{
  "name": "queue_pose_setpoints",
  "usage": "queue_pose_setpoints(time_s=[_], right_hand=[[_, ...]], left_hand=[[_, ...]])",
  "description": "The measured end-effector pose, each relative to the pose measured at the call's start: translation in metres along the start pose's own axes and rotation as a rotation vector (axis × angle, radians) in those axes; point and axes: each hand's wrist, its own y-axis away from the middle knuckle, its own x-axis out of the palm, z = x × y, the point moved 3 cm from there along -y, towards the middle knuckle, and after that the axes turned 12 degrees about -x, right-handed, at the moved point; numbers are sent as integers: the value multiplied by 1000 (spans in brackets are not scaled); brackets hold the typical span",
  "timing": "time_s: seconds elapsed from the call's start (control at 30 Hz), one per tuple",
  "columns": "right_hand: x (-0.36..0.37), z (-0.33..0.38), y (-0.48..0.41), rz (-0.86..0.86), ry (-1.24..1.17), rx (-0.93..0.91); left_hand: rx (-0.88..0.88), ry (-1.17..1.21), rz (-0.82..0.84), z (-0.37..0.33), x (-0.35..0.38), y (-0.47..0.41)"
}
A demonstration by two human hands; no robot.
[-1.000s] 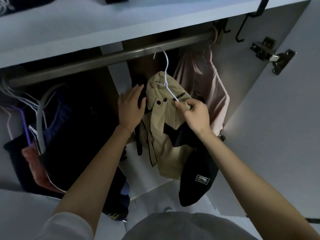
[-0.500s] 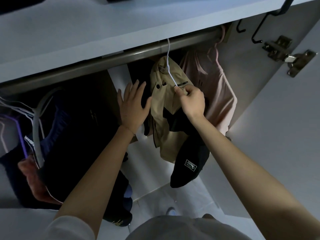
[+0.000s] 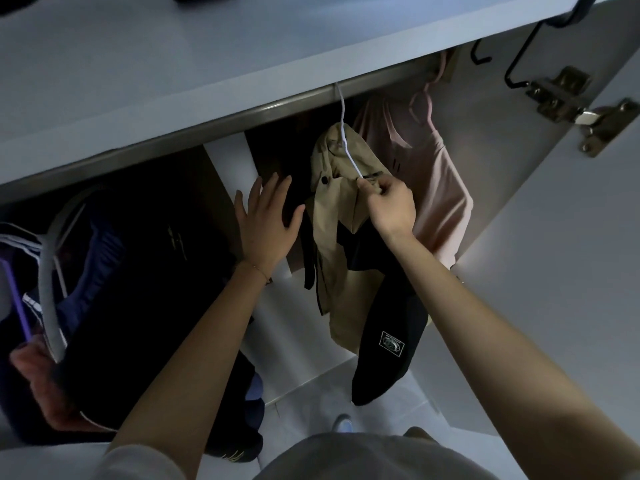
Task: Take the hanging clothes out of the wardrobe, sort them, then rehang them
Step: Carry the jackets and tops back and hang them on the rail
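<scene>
Since 1 s ago: hanger hook up from below the rail to the rail; left hand off the beige jacket.

Grip: right hand (image 3: 391,206) pinches the sloping arm of a white wire hanger (image 3: 347,148), fingers curled tight round the wire. Left hand (image 3: 266,220) holds nothing, fingers spread flat, thumb near the jacket's edge but apart from it.

Load on that hanger: 2 garments, namely 1 beige jacket (image 3: 337,244) and 1 black garment (image 3: 384,344) with a white patch, hanging lowest. Hook top meets the rail (image 3: 214,117); seated or not, cannot tell from this angle.

Other counts: 1 pink top (image 3: 441,188) on 1 pink hanger (image 3: 423,102), just beside the jacket on the door side. At far left, a bunch of dark clothes (image 3: 145,271), with 1 grey hanger (image 3: 52,271) and 1 purple hanger (image 3: 17,306) showing.

Surroundings: white shelf (image 3: 242,57) directly over the rail; pale wardrobe floor (image 3: 287,341) below the hems; tiled room floor in front. Door (image 3: 554,254) stands open at right, 1 metal hinge (image 3: 571,98), 1 black hook (image 3: 516,64) over the shelf edge.

Room to move: a bare stretch of rail between the dark bunch and the jacket; the left hand sits in that gap.
</scene>
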Motion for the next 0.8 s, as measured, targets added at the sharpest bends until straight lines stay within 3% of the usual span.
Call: queue_pose_setpoints(time_s=[0.8], right_hand=[[-96, -42, -79, -181, 466, 0]], left_hand=[[50, 85, 63, -27, 29, -3]])
